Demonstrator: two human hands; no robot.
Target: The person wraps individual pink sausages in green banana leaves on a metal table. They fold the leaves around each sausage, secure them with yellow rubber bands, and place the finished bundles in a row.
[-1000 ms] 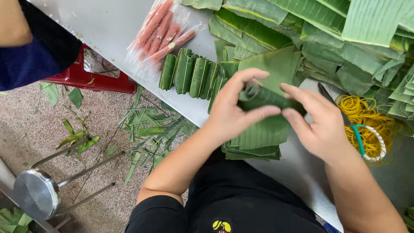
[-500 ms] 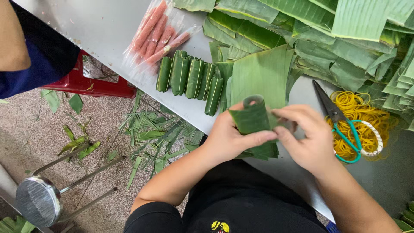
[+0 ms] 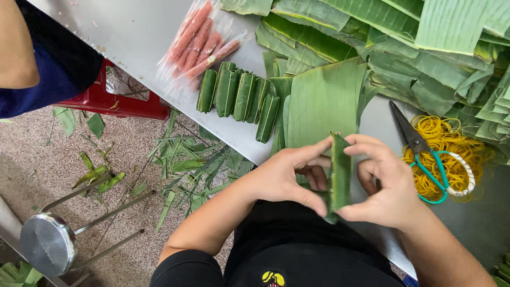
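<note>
1. Holding the narrow green banana-leaf roll upright above the near edge of the grey metal table, we pinch it between both hands: the left hand has thumb and forefinger pressed against its left side, and the right hand closes its fingertips on the right side and lower end.
2. We judge that the step in hand is tightening the wrap; it goes best with even pressure from both sides, the leaf edges kept aligned, and the lower fold held shut so that the filling stays enclosed. What lies inside the roll we cannot tell.
3. Beyond the hands, a flat stack of cut green leaf sheets lies on the table, with a larger heap of banana leaves behind it.
4. To the left of the stack, a row of finished green leaf-wrapped rolls lies side by side, touching.
5. A clear plastic bag holds several pink sausage-shaped pieces, packed lengthwise; it is the only container we see with visible contents.
6. Beside the right hand lie black-bladed scissors with teal handles on a loose pile of yellow rubber bands.
7. Leaf scraps litter the floor, near a red plastic stool and a round metal stool; another person's arm shows at the upper left.
</note>
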